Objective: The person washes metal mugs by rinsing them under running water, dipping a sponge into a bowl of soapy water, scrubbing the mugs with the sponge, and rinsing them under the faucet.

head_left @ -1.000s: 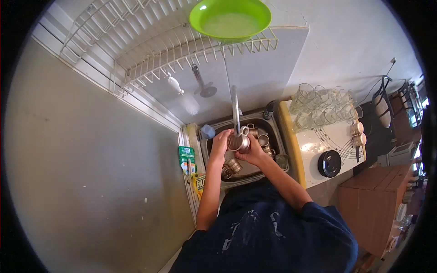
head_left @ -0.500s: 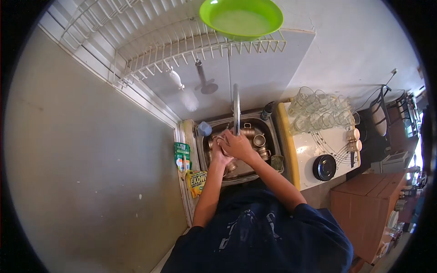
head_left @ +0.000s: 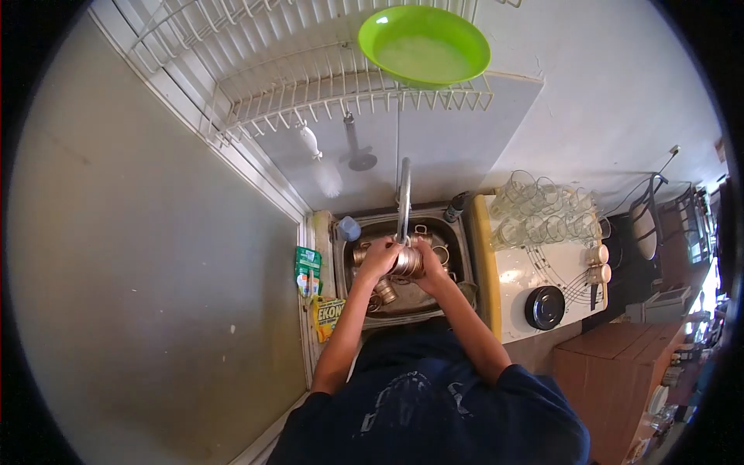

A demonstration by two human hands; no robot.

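Under the curved metal faucet (head_left: pixel 404 200), a metal cup (head_left: pixel 407 262) is held between both hands. My left hand (head_left: pixel 380 257) grips its left side, and my right hand (head_left: pixel 431 267) is closed on its right side. Beneath them, the steel sink (head_left: pixel 415 311) holds several more metal cups, one of them (head_left: pixel 385 291) lying below my left hand. A blue object (head_left: pixel 349 228) sits at the sink's upper left corner. Running water cannot be made out clearly.
A wire rack (head_left: pixel 310 97) bears a green bowl (head_left: pixel 425 48) above the sink. On the right counter (head_left: pixel 511 310) stand several glass mugs (head_left: pixel 542 209), two light cups (head_left: pixel 597 264) and black plates (head_left: pixel 545 308). Green (head_left: pixel 308 271) and yellow (head_left: pixel 327 318) packets lie left of the sink.
The hands were clasped together, largely hiding what they held; now they are apart on either side of the cup, which shows sideways. The view has shifted slightly.
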